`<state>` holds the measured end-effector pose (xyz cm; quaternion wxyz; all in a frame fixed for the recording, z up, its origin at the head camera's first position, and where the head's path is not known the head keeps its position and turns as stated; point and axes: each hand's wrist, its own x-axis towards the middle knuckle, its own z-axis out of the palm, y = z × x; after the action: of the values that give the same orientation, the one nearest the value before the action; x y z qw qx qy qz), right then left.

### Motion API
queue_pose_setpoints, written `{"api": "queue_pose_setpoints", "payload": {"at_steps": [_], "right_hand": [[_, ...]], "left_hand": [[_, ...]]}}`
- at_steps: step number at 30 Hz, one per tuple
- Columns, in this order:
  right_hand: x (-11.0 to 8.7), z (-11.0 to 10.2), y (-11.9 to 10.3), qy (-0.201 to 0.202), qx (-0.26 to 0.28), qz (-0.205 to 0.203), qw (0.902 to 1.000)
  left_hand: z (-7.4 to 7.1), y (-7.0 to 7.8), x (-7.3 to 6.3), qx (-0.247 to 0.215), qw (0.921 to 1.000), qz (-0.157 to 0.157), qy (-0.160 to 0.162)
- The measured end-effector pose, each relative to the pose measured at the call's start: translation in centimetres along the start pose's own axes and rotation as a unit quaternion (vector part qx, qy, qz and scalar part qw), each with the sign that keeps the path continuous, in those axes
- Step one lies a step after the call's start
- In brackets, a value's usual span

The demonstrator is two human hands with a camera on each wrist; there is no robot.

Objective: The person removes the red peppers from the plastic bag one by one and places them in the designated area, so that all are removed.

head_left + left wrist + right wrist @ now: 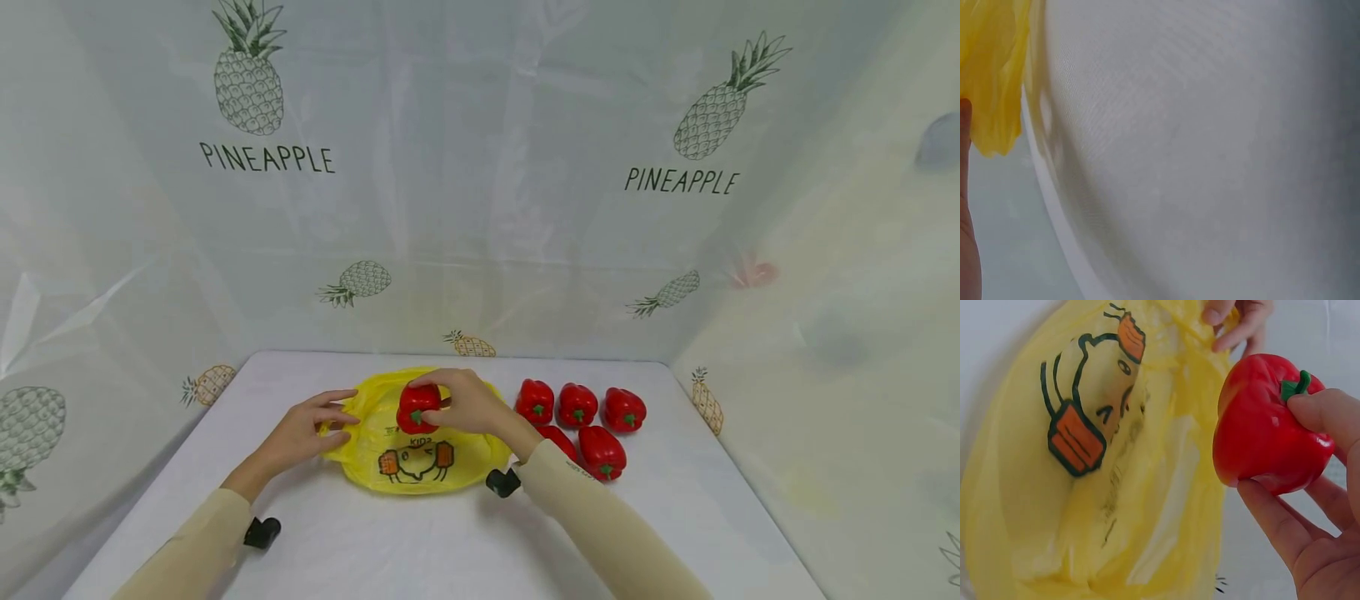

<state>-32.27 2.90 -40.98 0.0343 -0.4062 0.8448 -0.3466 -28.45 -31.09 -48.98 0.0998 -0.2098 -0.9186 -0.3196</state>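
My right hand (468, 402) holds a red bell pepper (1272, 425) with a green stem, its thumb by the stem and its fingers under the far side. The pepper is above a yellow plastic bag (360, 462) that lies on the table with a cartoon face and orange blocks printed on it. At the bag's left end, my left hand (303, 431) pinches its gathered edge between thumb and fingers. Crumpled yellow plastic of that bag (994, 81) meets the thumb in the left wrist view.
Several more red bell peppers (577, 405) stand in two rows to the right of the bag, one partly hidden behind the right sleeve (585, 508). The white table (390, 550) ends at a curtain (480, 208) printed with pineapples, which hangs around it.
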Motion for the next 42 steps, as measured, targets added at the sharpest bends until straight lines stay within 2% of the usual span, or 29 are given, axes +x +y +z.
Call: {"api": "queue_pose_setpoints", "payload": {"at_steps": [8,17,20,27,37,42], "right_hand": [[-2.0,-2.1,0.1,-0.004,0.015,-0.002,0.9999],[-4.8,-5.0,1.1,0.026,0.005,-0.011,0.9996],[-6.0,-6.1,1.6,0.038,-0.002,-0.009,0.9993],[-8.9,-8.6,2.6,0.054,-0.006,0.041,0.9977],[-12.7,-11.3,4.7,0.081,-0.051,0.039,0.9947],[-14.7,-12.4,5.3,0.094,-0.072,0.021,0.9927]], "left_hand": [[0.1,0.0,0.0,0.0,1.0,0.002,-0.001],[0.1,0.1,0.0,-0.01,0.9995,0.027,0.014],[0.1,0.0,0.0,-0.01,0.9996,0.022,0.012],[0.1,0.2,0.0,-0.008,0.9998,0.013,0.008],[0.1,0.4,0.1,-0.006,1.0,0.004,-0.002],[0.2,0.3,0.2,-0.002,1.0,0.001,-0.002]]}}
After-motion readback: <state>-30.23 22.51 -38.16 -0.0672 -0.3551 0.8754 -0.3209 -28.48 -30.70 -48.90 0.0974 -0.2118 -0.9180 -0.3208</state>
